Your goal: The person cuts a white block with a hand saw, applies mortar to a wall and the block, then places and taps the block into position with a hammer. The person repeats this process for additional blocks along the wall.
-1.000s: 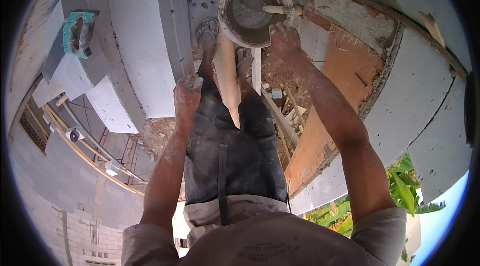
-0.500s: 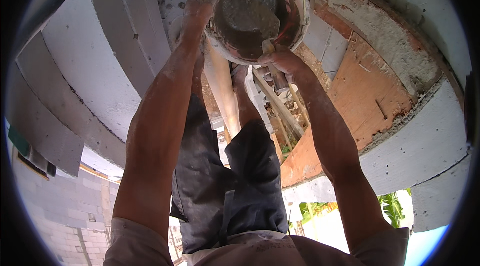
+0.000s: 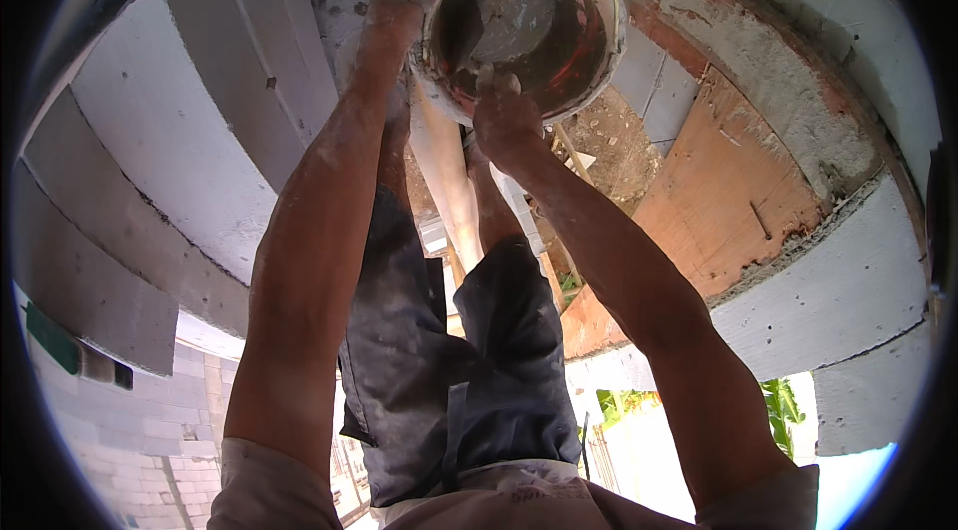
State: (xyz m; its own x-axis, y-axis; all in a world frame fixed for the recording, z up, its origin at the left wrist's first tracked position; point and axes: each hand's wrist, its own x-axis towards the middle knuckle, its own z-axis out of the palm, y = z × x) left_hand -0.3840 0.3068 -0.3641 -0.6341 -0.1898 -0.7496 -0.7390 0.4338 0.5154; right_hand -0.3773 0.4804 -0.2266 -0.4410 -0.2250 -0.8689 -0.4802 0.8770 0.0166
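Observation:
A bucket (image 3: 618,36) with a pale, mortar-crusted rim and a thin yellowish handle is at the top centre, its mouth facing me. Wet grey mortar (image 3: 519,9) lies at its bottom. My left hand (image 3: 393,19) is closed on the bucket's left rim. Reaching over the near rim, my right hand (image 3: 507,119) is closed round the handle of a trowel (image 3: 478,55). The trowel's blade is down inside the bucket by the mortar, and only part of it can be made out.
Grey block walls (image 3: 160,81) rise at the left. On the right stand an orange-brown wooden board (image 3: 733,186) and more pale blocks (image 3: 828,300). Below the bucket, a wooden pole (image 3: 444,166) runs beside my legs, above ground (image 3: 609,146) with debris.
My right hand has swung left and into the bucket's mouth with the trowel, from the near right rim. The blade has turned leftward. My left hand still grips the rim.

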